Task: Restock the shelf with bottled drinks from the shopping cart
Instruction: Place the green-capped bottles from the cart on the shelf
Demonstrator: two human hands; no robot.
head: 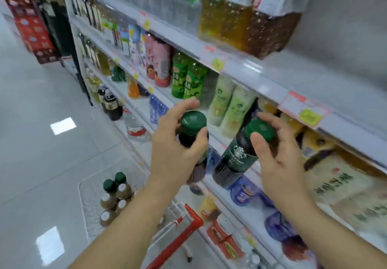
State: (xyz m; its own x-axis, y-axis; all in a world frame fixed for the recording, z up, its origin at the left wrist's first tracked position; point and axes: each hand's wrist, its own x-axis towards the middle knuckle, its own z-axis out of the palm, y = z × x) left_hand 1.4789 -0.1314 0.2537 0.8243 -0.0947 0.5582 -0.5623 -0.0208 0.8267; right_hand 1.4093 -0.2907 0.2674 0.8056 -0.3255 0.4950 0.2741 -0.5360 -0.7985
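Left grip (176, 147) is clasping green-capped bottle (193, 122), near upright | right grip (280, 164) is clasping second bottle (236, 157), cap leaning right | cart (188, 233) is holding capped bottles (114, 199).

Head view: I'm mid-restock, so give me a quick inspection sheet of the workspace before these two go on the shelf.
Surface: shelf, tiers stocked with mixed drinks; price tags on the edges.
Job's things: left bottle and right bottle, both dark with green caps, held in front of the shelf; the right bottle is tilted. More bottles stand in the cart.
Clutter: nothing seen.
Hands: left hand grips the left bottle around the neck and cap; right hand holds the right bottle at its cap.
Cables: nothing seen.
Surroundings: pale tiled floor; red boxes stacked further down the aisle.
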